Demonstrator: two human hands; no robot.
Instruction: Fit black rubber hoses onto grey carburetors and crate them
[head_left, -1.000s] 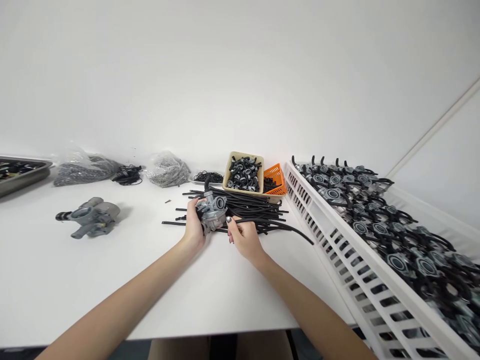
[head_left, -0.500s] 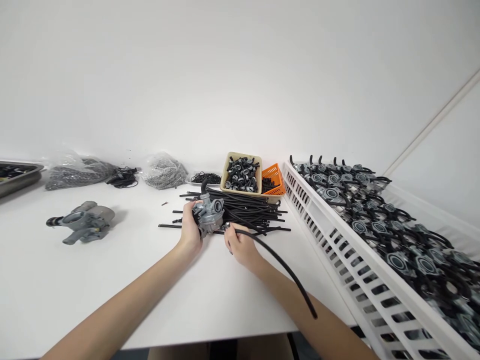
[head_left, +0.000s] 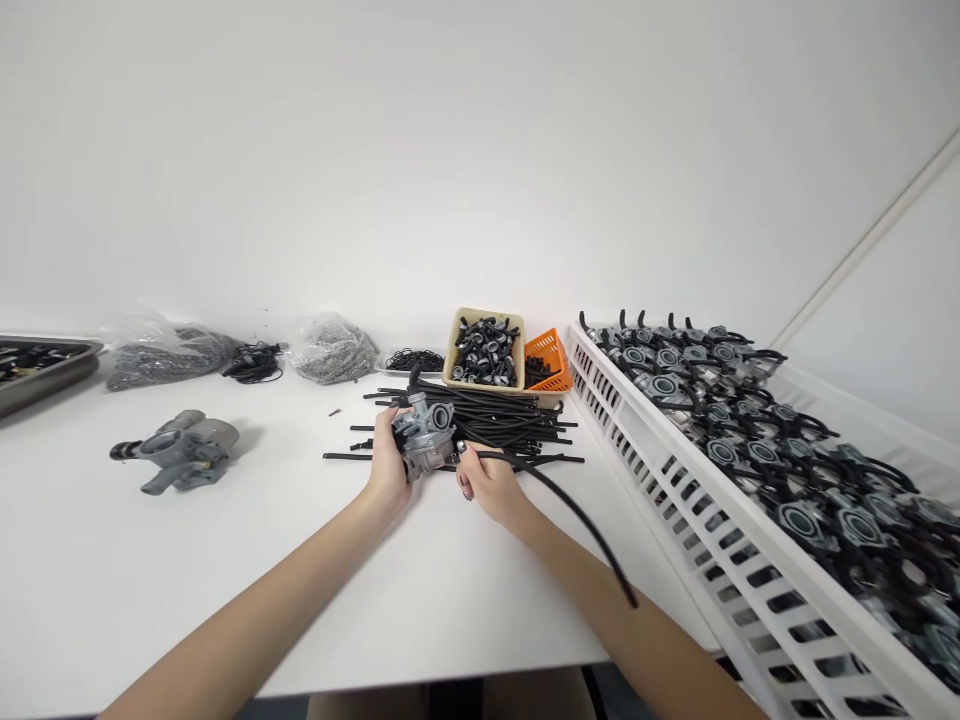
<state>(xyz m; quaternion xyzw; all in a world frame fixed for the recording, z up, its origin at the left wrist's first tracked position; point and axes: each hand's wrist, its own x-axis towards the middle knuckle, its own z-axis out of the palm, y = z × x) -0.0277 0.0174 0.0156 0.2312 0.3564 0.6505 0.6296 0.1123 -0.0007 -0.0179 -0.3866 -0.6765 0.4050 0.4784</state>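
My left hand is closed around a grey metal carburetor with a short black elbow on top, held above the white table. Close by on its right, my right hand pinches one end of a black rubber hose. The hose's free end curves down over my right forearm. Its pinched end is at the carburetor's lower side; whether it is pushed onto a fitting there I cannot tell. Behind my hands lies a pile of black hoses. A second carburetor rests on the table at the left.
A white slatted crate full of carburetors stands at the right. Along the wall are a beige bin of black parts, an orange basket, bags of small metal parts and a metal tray.
The view has shifted slightly. My right hand keeps its pinch on the hose beside the carburetor, and the hose's free end sits a little higher. My left hand's grip is unchanged.
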